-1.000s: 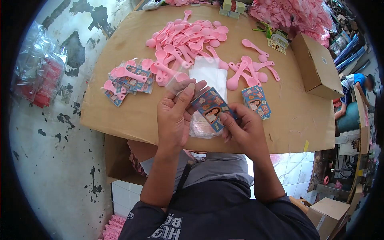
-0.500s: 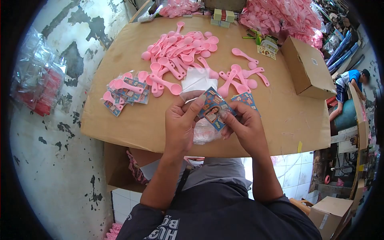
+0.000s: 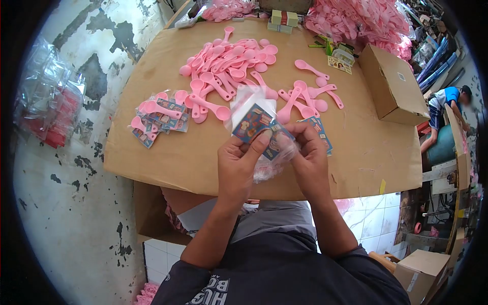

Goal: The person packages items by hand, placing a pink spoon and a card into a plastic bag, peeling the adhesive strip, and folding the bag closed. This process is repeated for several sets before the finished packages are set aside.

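My left hand [image 3: 236, 165] is closed on a blue printed card [image 3: 252, 123], its thumb pressed across the face. Around the card's lower right corner is a clear plastic bag [image 3: 285, 148], pinched in the fingers of my right hand [image 3: 311, 161]. How far the card sits inside the bag is hard to see. Just beyond lie white and clear plastic sheets or bags [image 3: 247, 95]. More blue cards [image 3: 320, 133] rest behind my right hand. Pink measuring spoons [image 3: 234, 58] are heaped farther back, with a few loose ones [image 3: 292, 101] nearer.
At the left, pink spoons lie on packed blue cards [image 3: 165, 119]. A cardboard box [image 3: 391, 89] stands at the right of the brown-covered table [image 3: 168, 162]. Bagged pink spoons [image 3: 356, 23] pile up behind. Another person [image 3: 445, 109] is at the far right.
The card has shifted left and tilted, with my left thumb now lower on its face. The clear bag now shows around its lower right corner, at my right fingers.
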`<state>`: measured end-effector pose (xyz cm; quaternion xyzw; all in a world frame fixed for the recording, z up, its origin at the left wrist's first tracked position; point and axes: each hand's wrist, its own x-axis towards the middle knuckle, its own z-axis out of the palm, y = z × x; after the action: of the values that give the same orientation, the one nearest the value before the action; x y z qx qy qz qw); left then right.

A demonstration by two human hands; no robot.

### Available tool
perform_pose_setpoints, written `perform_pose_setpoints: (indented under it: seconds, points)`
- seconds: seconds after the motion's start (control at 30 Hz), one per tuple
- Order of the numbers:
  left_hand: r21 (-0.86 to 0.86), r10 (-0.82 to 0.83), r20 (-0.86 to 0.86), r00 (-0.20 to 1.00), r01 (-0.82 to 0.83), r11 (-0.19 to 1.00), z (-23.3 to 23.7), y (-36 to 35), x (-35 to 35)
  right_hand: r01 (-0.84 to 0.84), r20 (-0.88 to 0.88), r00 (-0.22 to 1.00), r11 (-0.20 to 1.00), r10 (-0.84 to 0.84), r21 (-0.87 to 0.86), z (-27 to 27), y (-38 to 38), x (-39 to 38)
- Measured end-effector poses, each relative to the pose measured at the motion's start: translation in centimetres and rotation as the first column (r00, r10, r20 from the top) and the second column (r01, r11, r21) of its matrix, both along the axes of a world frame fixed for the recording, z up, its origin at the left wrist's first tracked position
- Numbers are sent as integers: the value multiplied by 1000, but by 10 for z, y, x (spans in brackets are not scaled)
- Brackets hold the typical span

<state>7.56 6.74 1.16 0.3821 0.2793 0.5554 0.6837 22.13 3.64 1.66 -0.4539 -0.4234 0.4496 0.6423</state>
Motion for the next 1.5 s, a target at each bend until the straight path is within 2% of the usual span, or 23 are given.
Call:
perform_pose_setpoints:
  seconds: [0.03, 0.1, 0.17, 0.23, 0.4, 0.47, 0.5, 0.6, 0.67, 0.7, 0.77, 0.8, 0.87, 1.0, 1.1, 1.17, 1.3, 1.4, 1.47, 1.5]
  points:
    - [-1, 8, -69, 998, -8, 1000, -1, -1, 1, -10, 16, 1000, 999, 9, 43, -3, 2, -3]
    - [29, 15, -52, 999, -13, 999, 3, -1, 3, -21, 30, 999, 996, 19, 84, -5, 1, -8]
    - [55, 30, -35, 999, -28, 998, 10, 1, 1, -78, -65, 995, 997, 76, -21, -5, -5, -14]
    - [106, -3, 160, 987, -14, 994, 17, 7, -1, -98, -66, 993, 993, 94, -59, -8, -9, -14]
    - [147, -47, 227, 973, 13, 989, 16, 13, -7, -95, -79, 993, 982, 83, -162, -1, -18, -23]
    - [94, -178, 456, 872, 152, 984, 16, 9, -7, -115, -152, 984, 978, 89, -172, 0, -21, -25]
    - [97, -178, 482, 858, 149, 984, 16, 6, -5, -114, -150, 985, 978, 88, -172, 1, -21, -26]
    - [160, -234, 490, 840, 178, 971, 7, 10, -5, -88, -67, 995, 981, 77, -175, 0, -20, -28]
    - [161, -237, 479, 845, 181, 970, 9, 7, -3, -6, 29, 1000, 998, 8, -62, -14, -13, -28]
    - [161, -238, 467, 851, 183, 970, 10, 4, -2, -5, 31, 999, 998, 7, -61, -13, -13, -27]
    - [147, -230, 470, 852, 181, 972, 14, 0, -1, 2, 156, 988, 991, 18, -130, -11, -13, -22]
    - [135, -221, 472, 854, 177, 975, 15, -1, -1, 0, 156, 988, 992, 20, -130, -13, -12, -22]
    - [151, -231, 472, 850, 181, 972, 14, 0, -4, -12, 117, 993, 1000, 14, -13, -17, -9, -23]
    - [160, -244, 504, 829, 187, 969, 16, 5, -11, -111, 115, 986, 991, 119, -78, -5, -14, -27]
    - [148, -243, 427, 871, 197, 969, 16, 1, -10, -97, 46, 994, 993, 100, -61, -8, -13, -28]
    - [134, -234, 415, 879, 195, 971, 17, -2, -7, -72, 60, 996, 997, 70, 33, -17, -10, -28]
    - [117, -235, 321, 917, 208, 971, 18, -3, -9, -53, 100, 993, 998, 56, -35, -11, -7, -32]
    - [83, -225, 325, 919, 209, 974, 15, 0, -14, 37, 127, 991, 998, -43, 49, -5, -8, -35]
    - [74, -211, 325, 922, 198, 977, 10, 4, -19, 53, 510, 845, 973, -165, 226, 12, -11, -31]
    - [63, -191, 323, 927, 181, 982, 8, 5, -21, 34, 578, 783, 943, -231, 330, 21, -11, -30]
